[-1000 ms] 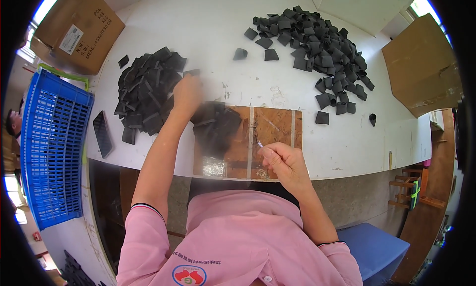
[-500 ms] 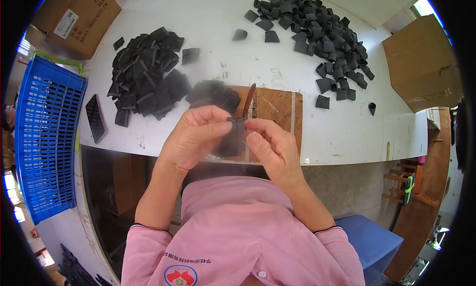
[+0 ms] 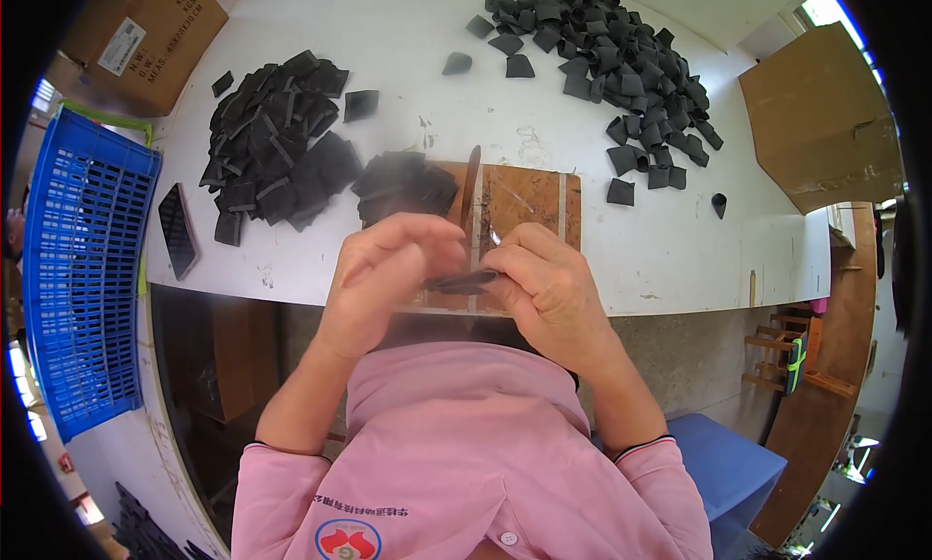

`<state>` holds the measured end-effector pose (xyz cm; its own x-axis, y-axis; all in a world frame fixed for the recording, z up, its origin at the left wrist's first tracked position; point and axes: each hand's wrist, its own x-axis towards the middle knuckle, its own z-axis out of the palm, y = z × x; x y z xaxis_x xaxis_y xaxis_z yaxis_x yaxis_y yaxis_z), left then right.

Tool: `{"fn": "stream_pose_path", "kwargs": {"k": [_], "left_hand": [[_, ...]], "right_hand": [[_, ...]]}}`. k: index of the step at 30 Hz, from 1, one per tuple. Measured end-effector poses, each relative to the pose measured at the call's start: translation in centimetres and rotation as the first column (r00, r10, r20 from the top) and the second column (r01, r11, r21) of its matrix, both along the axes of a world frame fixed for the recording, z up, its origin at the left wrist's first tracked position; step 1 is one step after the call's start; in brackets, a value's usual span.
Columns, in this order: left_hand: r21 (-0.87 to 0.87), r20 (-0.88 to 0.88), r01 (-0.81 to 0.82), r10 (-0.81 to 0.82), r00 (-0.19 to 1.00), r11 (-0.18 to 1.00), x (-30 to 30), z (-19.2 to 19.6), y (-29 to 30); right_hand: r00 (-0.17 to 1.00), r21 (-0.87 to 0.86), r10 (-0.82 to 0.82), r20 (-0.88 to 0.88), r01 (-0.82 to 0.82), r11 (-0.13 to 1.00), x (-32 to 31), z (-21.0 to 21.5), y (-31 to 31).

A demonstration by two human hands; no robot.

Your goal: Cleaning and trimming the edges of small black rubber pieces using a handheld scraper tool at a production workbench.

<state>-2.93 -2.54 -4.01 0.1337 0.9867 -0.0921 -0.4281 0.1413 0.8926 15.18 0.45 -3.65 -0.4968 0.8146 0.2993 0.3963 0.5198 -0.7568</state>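
Over the front of the table, my right hand (image 3: 546, 280) pinches a flat black fabric-like piece (image 3: 464, 282), seen nearly edge-on. My left hand (image 3: 383, 274) is beside the piece's left end, fingers stretched toward the right and partly smeared by motion; its thumb is hard to make out. Beneath both hands lies a worn brown board (image 3: 539, 199) with pale strips across it. A slim dark-brown stick-like thing (image 3: 472, 181) lies on it, pointing away from me. A small bright glint shows by my right index finger; what it is I cannot tell.
Black flat pieces form a heap (image 3: 277, 148) at left and a smaller stack (image 3: 403, 183) beside the board. Folded black loops (image 3: 631, 75) are piled at far right. A phone (image 3: 178, 232), a blue crate (image 3: 83, 279) and cardboard boxes (image 3: 136, 41) (image 3: 820, 118) stand around.
The black piece has tipped from facing me to nearly edge-on and come lower. My left fingers have left its top edge, while my right hand keeps hold. The view has shifted slightly.
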Motion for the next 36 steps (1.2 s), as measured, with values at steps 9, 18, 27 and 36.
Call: {"fn": "stream_pose_path", "kwargs": {"k": [9,18,27,36], "left_hand": [[0.222,-0.817,0.364,-0.032,0.576,0.904,-0.1,2.4,1.3],[0.089,-0.315,-0.253,0.268,0.910,0.963,3.6,0.4,-1.3],[-0.085,-0.133,-0.473,0.460,0.878,0.877,3.5,0.1,-0.9],[0.379,-0.407,-0.446,0.579,0.706,0.811,4.4,-0.9,-0.5]], "right_hand": [[0.897,0.169,0.164,0.410,-0.251,0.953,-0.1,2.1,1.0],[0.934,-0.073,-0.189,-0.304,0.175,0.982,-2.0,-0.7,-2.0],[0.929,-0.033,-0.299,-0.219,0.299,0.954,-2.9,-2.4,-0.7],[0.554,-0.738,-0.513,-0.656,-0.612,0.283,-2.3,-0.2,0.0]]}}
